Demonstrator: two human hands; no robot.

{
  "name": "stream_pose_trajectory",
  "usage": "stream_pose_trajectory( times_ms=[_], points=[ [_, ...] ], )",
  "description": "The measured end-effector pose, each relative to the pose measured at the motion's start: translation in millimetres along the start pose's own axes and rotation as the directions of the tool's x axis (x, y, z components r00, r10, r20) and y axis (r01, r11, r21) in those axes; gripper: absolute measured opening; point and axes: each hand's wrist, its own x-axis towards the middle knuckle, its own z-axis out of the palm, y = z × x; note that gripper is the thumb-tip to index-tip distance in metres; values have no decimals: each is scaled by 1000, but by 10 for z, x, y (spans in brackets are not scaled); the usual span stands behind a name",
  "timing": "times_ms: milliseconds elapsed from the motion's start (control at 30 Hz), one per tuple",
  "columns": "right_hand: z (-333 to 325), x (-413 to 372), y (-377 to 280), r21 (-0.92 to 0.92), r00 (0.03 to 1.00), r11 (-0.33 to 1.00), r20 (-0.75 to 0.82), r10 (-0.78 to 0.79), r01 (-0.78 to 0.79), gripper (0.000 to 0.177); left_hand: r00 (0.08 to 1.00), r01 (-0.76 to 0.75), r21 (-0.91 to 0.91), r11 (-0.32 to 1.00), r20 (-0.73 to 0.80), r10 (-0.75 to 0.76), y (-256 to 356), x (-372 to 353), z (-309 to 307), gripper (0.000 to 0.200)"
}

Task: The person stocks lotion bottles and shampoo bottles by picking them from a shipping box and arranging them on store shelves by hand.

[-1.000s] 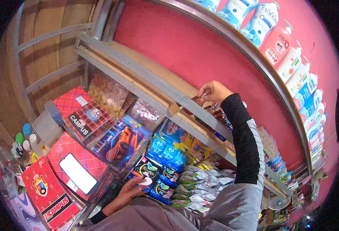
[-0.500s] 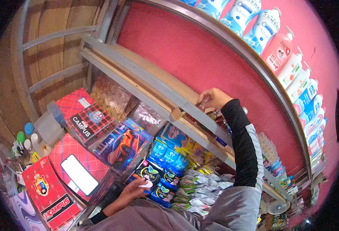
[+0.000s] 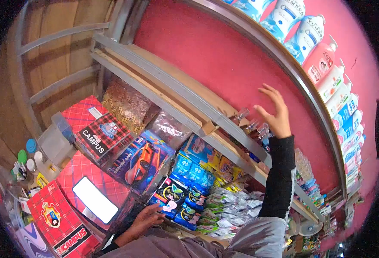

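Observation:
My right hand (image 3: 276,112) is raised over the middle shelf, its fingers apart and nothing between them. Just below and left of it, small clear bottles (image 3: 253,125) stand on the wooden shelf (image 3: 176,84). Low in the view, my left hand (image 3: 146,219) has its fingers loosely spread and holds nothing visible. It is beside dark blue packs (image 3: 170,197) in the lower compartment. Left of that hand, a phone (image 3: 95,200) with a bright white screen lies on red plaid books (image 3: 79,165).
Pump bottles (image 3: 320,64) line the upper shelf at the right. A metal rail (image 3: 155,77) runs diagonally along the middle shelf. Below are a colouring book with a car (image 3: 141,163), sachets (image 3: 228,210) and Campus books (image 3: 62,219). Small jars (image 3: 28,157) stand far left.
My right hand has let go of a small clear bottle at the shelf, risen to the right and opened. My left hand has shifted slightly left and down.

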Motion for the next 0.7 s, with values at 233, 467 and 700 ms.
stream_pose_trajectory(
  times_ms=[233, 467, 700],
  points=[
    [-384, -1619, -1015, 186, 898, 960, -352, 264, -210, 29, 999, 42, 43, 998, -14, -42, -68, -82, 86, 48],
    [-717, -4180, -2061, 412, 490, 529, -206, 847, -742, 13, 990, 144, -54, 988, 15, -143, -737, -106, 312, 40],
    [-2464, -5473, -4146, 315, 57, 332, -643, 764, -889, 11, 705, 563, 265, 783, 341, -622, -1850, -1032, 1221, 36]
  ],
)
